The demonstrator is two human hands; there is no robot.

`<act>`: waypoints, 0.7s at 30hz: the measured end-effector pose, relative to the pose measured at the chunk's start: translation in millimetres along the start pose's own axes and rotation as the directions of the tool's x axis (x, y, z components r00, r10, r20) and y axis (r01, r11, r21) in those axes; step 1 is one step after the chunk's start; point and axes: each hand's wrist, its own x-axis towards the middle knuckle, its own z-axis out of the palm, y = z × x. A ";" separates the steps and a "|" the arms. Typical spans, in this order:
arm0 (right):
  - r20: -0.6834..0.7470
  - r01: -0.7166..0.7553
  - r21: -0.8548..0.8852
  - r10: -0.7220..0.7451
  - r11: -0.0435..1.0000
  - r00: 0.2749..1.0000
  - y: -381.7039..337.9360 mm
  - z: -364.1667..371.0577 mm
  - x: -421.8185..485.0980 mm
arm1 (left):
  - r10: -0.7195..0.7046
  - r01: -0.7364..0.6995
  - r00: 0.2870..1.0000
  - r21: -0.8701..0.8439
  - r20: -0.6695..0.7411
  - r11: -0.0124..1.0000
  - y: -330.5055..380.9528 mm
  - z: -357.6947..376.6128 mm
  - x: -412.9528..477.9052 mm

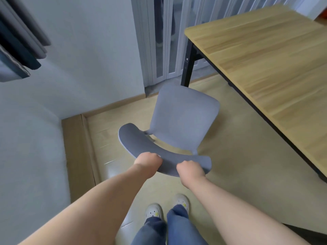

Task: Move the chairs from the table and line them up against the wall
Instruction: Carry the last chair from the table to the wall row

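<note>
A grey-blue chair (184,119) stands in the middle of the view, between the wooden table (265,64) on the right and the pale wall (85,55) on the left. Its curved backrest faces me. My left hand (148,162) grips the top edge of the backrest near its middle. My right hand (190,169) grips the same edge a little further right. The chair's legs are hidden under the seat.
A black table leg (188,66) stands just behind the chair. A wooden skirting board (77,147) runs along the wall's foot, where the wall steps out. Glass-panelled doors (164,39) close the far end. Dark curtains (19,43) hang at upper left. Beige floor lies around my feet.
</note>
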 end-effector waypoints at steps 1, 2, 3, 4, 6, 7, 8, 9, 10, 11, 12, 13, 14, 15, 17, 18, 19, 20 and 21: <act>0.003 -0.004 -0.007 0.004 1.000 1.000 0.6 6.7 -5.4 | 0.016 -0.016 1.000 0.010 -0.005 1.000 5.8 5.9 -4.6; 0.001 -0.001 -0.007 0.001 1.000 1.000 1.7 13.3 -11.5 | 0.030 -0.029 1.000 0.021 -0.011 0.999 12.4 10.5 -10.5; 0.001 0.001 -0.010 -0.001 1.000 1.000 3.8 19.3 -17.9 | 0.044 -0.044 0.999 0.039 -0.016 0.998 19.1 15.8 -15.3; 0.000 0.003 -0.017 -0.003 1.000 1.000 6.8 25.9 -25.2 | 0.056 -0.054 0.998 0.052 -0.023 0.997 27.3 21.2 -20.5; -0.001 0.020 -0.031 -0.020 0.999 1.000 14.1 40.6 -41.9 | 0.058 -0.057 0.998 0.066 -0.022 0.996 50.2 28.9 -32.3; 0.004 0.034 -0.029 -0.034 0.999 0.999 17.0 46.9 -47.6 | 0.056 -0.055 0.998 0.069 -0.010 0.996 59.9 31.2 -36.2; 0.010 0.047 -0.024 -0.047 0.999 0.999 20.6 53.5 -53.4 | 0.047 -0.047 0.999 0.070 0.005 0.996 70.7 33.1 -39.8; 0.005 0.066 -0.028 -0.066 0.997 0.998 26.8 60.9 -61.9 | 0.032 -0.033 0.999 0.063 0.013 0.997 84.9 35.4 -44.0; -0.008 0.079 -0.030 -0.079 0.996 0.997 32.3 66.7 -67.3 | 0.014 -0.015 1.000 0.044 0.014 0.999 95.7 36.8 -47.4; -0.019 0.091 -0.044 -0.092 0.995 0.996 38.2 73.5 -73.4 | -0.011 0.010 1.000 0.012 0.015 1.000 107.6 39.0 -51.6; -0.035 0.104 -0.052 -0.106 0.993 0.994 44.0 80.2 -78.3 | -0.041 0.041 0.999 -0.022 0.009 0.999 117.5 41.8 -55.5; -0.046 0.124 -0.061 -0.127 0.990 0.991 49.5 87.8 -84.7 | -0.073 0.073 0.997 -0.056 0.007 0.996 128.9 46.2 -60.0; -0.052 0.146 -0.079 -0.150 0.986 0.987 55.4 97.0 -93.1 | -0.099 0.099 0.995 -0.089 0.004 0.991 142.9 50.8 -66.5; -0.046 0.168 -0.107 -0.173 0.980 0.984 62.7 107.0 -103.7 | -0.127 0.126 0.992 -0.125 0.004 0.984 160.8 55.5 -74.7; -0.016 0.190 -0.136 -0.194 0.972 0.981 76.5 128.2 -119.6 | -0.168 0.165 0.986 -0.195 0.003 0.967 193.7 65.4 -89.3; -0.012 0.200 -0.131 -0.203 0.971 0.979 82.6 137.9 -126.2 | -0.187 0.184 0.982 -0.218 0.007 0.958 208.3 70.9 -95.5; -0.012 0.212 -0.123 -0.215 0.970 0.977 87.2 144.4 -132.5 | -0.200 0.197 0.980 -0.236 0.011 0.952 220.1 75.3 -100.7; -0.009 0.230 -0.131 -0.233 0.964 0.972 93.0 151.6 -142.8 | -0.206 0.203 0.978 -0.241 0.013 0.949 235.4 79.4 -109.2; -0.008 0.245 -0.140 -0.249 0.959 0.969 96.8 156.4 -151.2 | -0.200 0.195 0.980 -0.230 0.004 0.954 246.2 82.4 -116.5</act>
